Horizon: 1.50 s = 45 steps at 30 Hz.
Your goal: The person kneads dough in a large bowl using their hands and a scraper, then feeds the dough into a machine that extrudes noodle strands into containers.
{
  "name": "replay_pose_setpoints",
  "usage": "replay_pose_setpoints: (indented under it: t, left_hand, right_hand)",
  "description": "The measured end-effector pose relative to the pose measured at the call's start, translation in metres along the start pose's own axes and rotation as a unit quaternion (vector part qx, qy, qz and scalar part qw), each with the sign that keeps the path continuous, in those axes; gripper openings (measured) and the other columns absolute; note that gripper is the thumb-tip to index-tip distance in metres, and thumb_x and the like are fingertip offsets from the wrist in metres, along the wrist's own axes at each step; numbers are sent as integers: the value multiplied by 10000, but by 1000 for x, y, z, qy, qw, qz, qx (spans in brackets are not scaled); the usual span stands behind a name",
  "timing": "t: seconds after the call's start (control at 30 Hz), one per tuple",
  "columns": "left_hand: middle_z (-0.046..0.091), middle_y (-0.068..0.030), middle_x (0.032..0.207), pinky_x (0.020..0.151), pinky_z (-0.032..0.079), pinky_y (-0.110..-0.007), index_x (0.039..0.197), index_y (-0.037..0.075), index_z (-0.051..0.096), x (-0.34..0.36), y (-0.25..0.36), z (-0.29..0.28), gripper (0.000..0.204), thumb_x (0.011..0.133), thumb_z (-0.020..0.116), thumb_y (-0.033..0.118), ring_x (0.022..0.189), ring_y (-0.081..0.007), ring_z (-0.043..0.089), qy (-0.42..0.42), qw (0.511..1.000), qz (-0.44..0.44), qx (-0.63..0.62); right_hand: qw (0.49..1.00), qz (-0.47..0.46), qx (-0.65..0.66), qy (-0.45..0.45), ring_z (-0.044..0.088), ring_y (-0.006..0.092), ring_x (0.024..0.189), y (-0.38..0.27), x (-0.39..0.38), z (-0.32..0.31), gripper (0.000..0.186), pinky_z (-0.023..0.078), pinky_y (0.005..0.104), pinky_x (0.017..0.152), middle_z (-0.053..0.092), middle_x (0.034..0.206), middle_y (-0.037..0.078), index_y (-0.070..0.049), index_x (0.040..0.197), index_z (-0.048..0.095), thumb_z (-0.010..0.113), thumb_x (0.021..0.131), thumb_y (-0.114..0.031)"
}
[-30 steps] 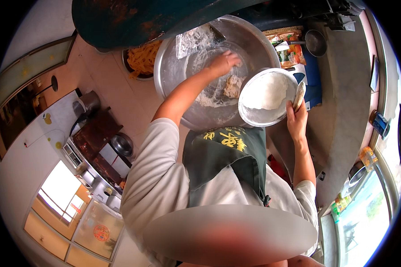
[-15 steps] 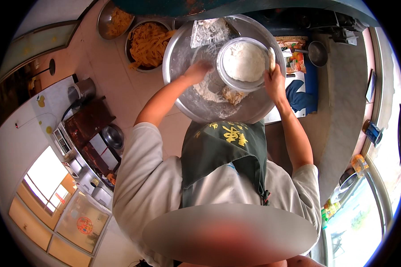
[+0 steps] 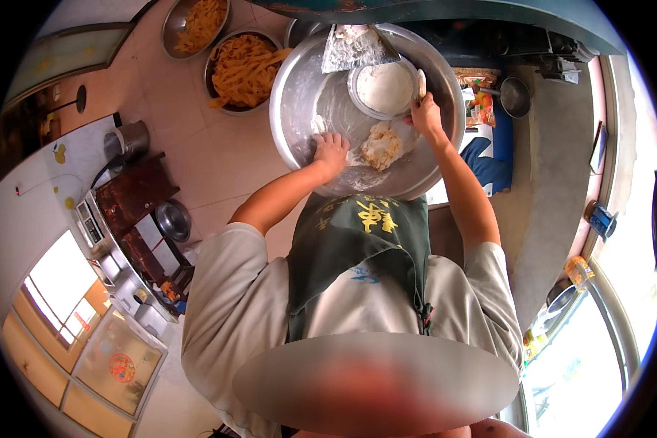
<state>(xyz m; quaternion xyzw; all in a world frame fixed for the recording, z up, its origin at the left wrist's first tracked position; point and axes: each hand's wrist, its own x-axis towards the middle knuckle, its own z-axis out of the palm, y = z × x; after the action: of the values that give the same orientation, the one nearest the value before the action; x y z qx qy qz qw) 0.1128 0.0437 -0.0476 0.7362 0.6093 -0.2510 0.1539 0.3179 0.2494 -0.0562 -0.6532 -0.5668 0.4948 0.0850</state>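
A wide metal basin (image 3: 285,120) is in front of my apron, its inner surface dusted with flour. My left hand (image 3: 331,153) lies on the basin's near left side, fingers spread, holding nothing. My right hand (image 3: 426,115) grips the right edge of a round bowl of white flour (image 3: 385,89). A pale, narrow piece (image 3: 421,84) sticks up beside that hand; I cannot tell what it is. Between my hands a rough, yellowish lump of dough (image 3: 382,147) rests on the basin floor. Behind the bowl, a floury metal scoop (image 3: 358,50) leans at the far rim.
Two metal bowls of orange-yellow strips, one nearer (image 3: 245,69) and one farther (image 3: 197,25), stand left of the basin. To the right are a small saucepan (image 3: 515,97), a blue cloth (image 3: 489,160) and a grey counter (image 3: 555,175). A dark green edge (image 3: 445,13) runs across the far side.
My right hand and the flour bowl have shifted away and left, uncovering more of the dough lump. My left hand has come nearer to me and now rests flat.
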Motion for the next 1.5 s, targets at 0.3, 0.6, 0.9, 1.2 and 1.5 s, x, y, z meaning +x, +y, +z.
replay_pose_setpoints:
  t: [0.3,0.6,0.9,1.2,1.5]
  left_hand:
    - [540,-253,1196,819,508,-482,1109,79,636,11,4,29,272,926,466,186,1021,-412,568,-56,977,90,-184]
    - [633,-243,1087,778,553,-462,1077,44,670,0,1,14,280,886,497,153,960,-382,667,-112,961,169,-186]
    - [701,-196,984,756,559,-437,967,19,705,-9,-11,-1,232,833,543,118,952,-325,686,-96,950,184,-234]
    - [575,-335,1158,877,508,-483,1188,-9,521,-12,-15,3,311,929,438,143,1014,-459,623,-112,926,196,-304]
    - [560,-318,962,747,507,-485,1120,-46,453,27,-51,-76,239,947,487,115,816,-484,607,271,853,140,-423]
  right_hand:
    - [957,-268,-108,2,621,477,813,-98,-88,-82,303,502,472,695,638,879,284,39,1079,500,636,896,-162]
    - [852,-349,-388,45,671,403,690,-200,-27,-20,327,545,466,632,678,745,208,-48,790,667,579,923,-334]
    - [857,-303,-414,41,694,399,750,-208,-33,-1,396,554,507,695,687,794,248,0,829,662,504,950,-343]
    - [856,-335,-385,77,674,437,695,-197,-18,25,408,554,519,682,669,730,260,-16,829,653,510,953,-378]
    - [869,-343,-338,112,663,448,704,-194,-8,-4,416,550,510,666,665,734,259,-12,802,665,531,944,-380]
